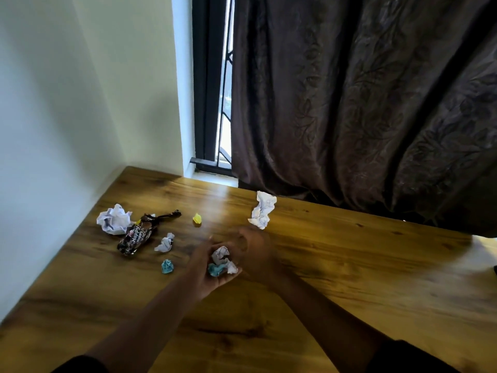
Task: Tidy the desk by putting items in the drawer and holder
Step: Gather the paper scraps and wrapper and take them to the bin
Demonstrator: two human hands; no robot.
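Observation:
My left hand (pixel 207 275) lies palm up over the middle of the wooden desk (pixel 349 278) and cups a white paper ball (pixel 221 254) and a blue paper ball (pixel 215 270). My right hand (pixel 255 254) is blurred, right beside the left, its fingers at the white ball; its hold is unclear. Loose on the desk lie a large white crumpled sheet (pixel 114 219), a dark snack wrapper (pixel 139 235), a small white scrap (pixel 164 243), a blue paper ball (pixel 167 266), a yellow scrap (pixel 197 219) and a long white crumple (pixel 262 210).
A white wall runs along the desk's left edge. A dark curtain (pixel 363 103) hangs behind the desk's far edge, with a window strip (pixel 215 103) beside it. No drawer or holder is in view.

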